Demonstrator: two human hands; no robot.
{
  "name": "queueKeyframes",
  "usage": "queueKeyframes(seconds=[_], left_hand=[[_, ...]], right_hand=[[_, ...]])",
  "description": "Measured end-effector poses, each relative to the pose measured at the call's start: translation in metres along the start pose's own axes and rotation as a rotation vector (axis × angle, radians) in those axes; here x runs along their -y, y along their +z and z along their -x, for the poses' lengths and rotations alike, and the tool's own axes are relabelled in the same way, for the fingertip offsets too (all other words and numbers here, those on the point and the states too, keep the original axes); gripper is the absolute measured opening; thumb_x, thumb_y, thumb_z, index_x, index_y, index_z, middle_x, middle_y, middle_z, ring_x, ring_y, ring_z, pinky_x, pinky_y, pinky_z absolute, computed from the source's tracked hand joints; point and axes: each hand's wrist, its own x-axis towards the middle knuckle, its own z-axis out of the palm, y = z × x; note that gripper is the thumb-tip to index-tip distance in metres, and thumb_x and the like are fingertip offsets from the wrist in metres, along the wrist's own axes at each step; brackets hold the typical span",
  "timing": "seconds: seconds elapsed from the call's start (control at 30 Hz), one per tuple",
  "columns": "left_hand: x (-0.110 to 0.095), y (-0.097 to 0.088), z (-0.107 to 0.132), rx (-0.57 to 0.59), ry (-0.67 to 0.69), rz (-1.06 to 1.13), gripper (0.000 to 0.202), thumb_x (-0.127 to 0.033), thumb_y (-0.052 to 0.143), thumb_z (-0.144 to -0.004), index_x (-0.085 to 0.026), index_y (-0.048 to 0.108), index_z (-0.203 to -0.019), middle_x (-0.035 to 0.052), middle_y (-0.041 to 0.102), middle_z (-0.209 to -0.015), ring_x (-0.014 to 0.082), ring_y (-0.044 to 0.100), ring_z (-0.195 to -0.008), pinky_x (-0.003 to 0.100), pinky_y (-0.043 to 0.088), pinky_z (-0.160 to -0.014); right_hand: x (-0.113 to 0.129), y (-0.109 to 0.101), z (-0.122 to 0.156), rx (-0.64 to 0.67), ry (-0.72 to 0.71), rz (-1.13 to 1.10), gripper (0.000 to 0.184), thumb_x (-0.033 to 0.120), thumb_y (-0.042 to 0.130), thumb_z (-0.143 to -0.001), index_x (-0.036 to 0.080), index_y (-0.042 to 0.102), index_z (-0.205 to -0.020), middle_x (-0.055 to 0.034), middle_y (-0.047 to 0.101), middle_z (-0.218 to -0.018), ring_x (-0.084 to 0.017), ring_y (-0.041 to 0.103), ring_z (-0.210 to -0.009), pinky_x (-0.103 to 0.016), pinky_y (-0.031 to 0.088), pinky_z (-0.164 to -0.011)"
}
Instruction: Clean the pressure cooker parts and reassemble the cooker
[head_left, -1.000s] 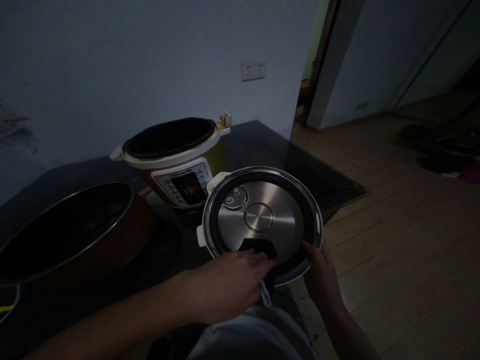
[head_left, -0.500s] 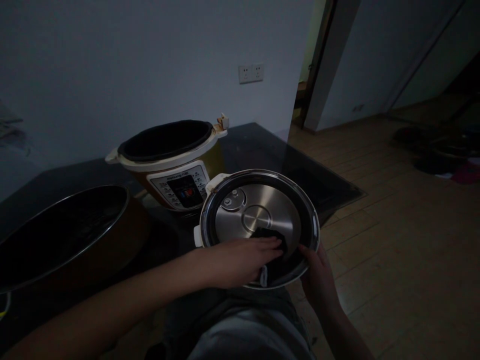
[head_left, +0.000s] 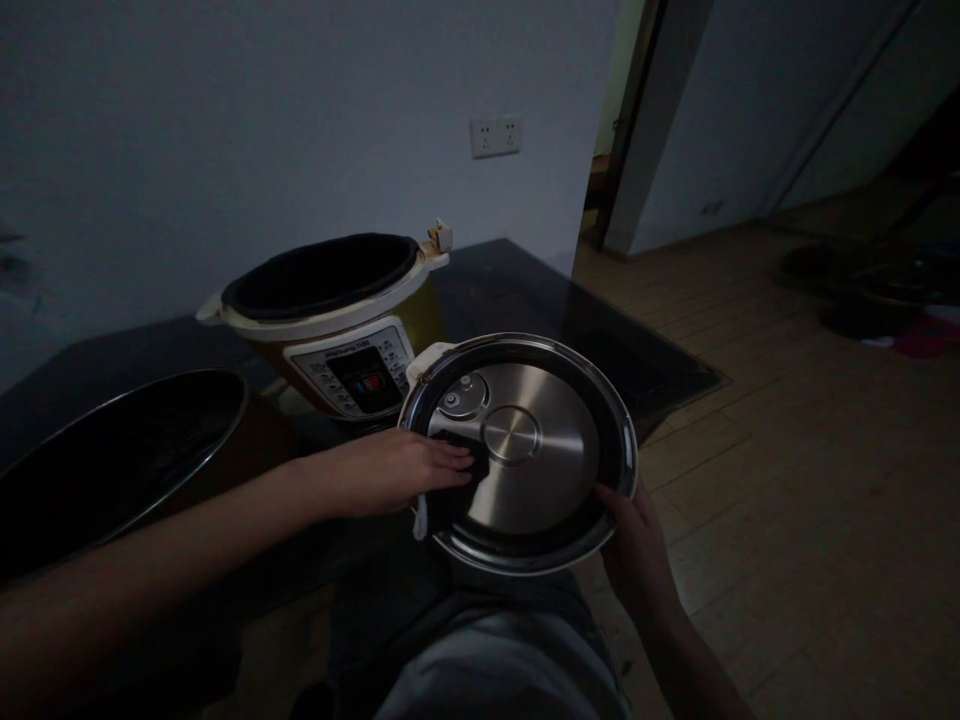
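Observation:
A round pressure cooker lid (head_left: 559, 440) is tilted toward me, its steel inner face and black seal ring showing. My right hand (head_left: 634, 530) grips its right rim, thumb on the inner side and the other fingers mostly hidden beneath. Under my left hand (head_left: 409, 470) a dark cloth (head_left: 469, 470) is pressed on the lid's left inner side, with a pale edge hanging over the rim. Behind the lid stands the open electric pressure cooker (head_left: 337, 330), with a white rim and a front control panel.
A large dark pan (head_left: 187, 470) with a metal rim sits on the left of the black table (head_left: 510, 285). A wall socket (head_left: 496, 137) is above the table. Wooden floor (head_left: 787, 450) lies to the right, with dark and pink items farther back.
My left hand has slid the cloth leftward over the lid, from its lower middle to the left edge. My right hand keeps its hold on the rim.

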Motion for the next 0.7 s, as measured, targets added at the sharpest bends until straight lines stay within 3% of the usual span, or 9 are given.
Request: queueKeyframes(seconds=[0.13,0.33,0.43,0.57,0.7], left_hand=[[0.007,0.001,0.002,-0.041,-0.200,-0.109,0.056,-0.001,0.045,-0.083,-0.007,0.049,-0.138,0.0195,0.046,-0.146,0.0252,0.042,-0.138,0.041,0.036,-0.113],[-0.018,0.009,-0.015,-0.059,-0.380,-0.164,0.057,-0.015,0.050,-0.087,-0.004,0.043,-0.142,0.0213,0.039,-0.150,0.0268,0.039,-0.139,0.040,0.031,-0.115],[-0.031,0.011,-0.018,-0.072,-0.318,-0.066,0.061,-0.023,0.053,-0.088,-0.004,0.039,-0.144,0.0201,0.033,-0.153,0.0252,0.034,-0.142,0.038,0.030,-0.116],[-0.045,0.010,-0.015,-0.063,-0.118,0.158,0.056,-0.022,0.050,-0.090,-0.008,0.042,-0.144,0.0144,0.037,-0.153,0.0206,0.035,-0.142,0.033,0.030,-0.116],[-0.054,0.012,-0.025,-0.091,-0.015,0.242,0.059,-0.023,0.051,-0.090,-0.005,0.039,-0.145,0.0168,0.034,-0.154,0.0227,0.031,-0.144,0.036,0.030,-0.118]], right_hand=[[-0.001,0.001,-0.001,0.009,0.018,-0.034,0.051,0.035,0.066,-0.072,0.028,0.061,-0.123,-0.0025,0.071,-0.114,-0.029,0.059,-0.117,-0.042,0.049,-0.095],[-0.005,0.000,-0.002,-0.018,0.028,-0.026,0.055,0.034,0.068,-0.071,0.027,0.062,-0.125,-0.0027,0.071,-0.114,-0.029,0.058,-0.118,-0.041,0.047,-0.098],[-0.004,0.000,-0.003,-0.008,0.044,-0.059,0.055,0.034,0.069,-0.071,0.028,0.062,-0.125,-0.0016,0.072,-0.110,-0.028,0.061,-0.113,-0.040,0.047,-0.097],[-0.004,0.000,-0.003,0.012,0.023,-0.038,0.053,0.034,0.068,-0.072,0.028,0.062,-0.124,-0.0018,0.072,-0.112,-0.027,0.061,-0.111,-0.040,0.047,-0.096],[-0.007,-0.001,-0.002,-0.007,0.037,-0.039,0.048,0.034,0.069,-0.071,0.028,0.065,-0.118,-0.0010,0.072,-0.112,-0.027,0.061,-0.112,-0.039,0.048,-0.095]])
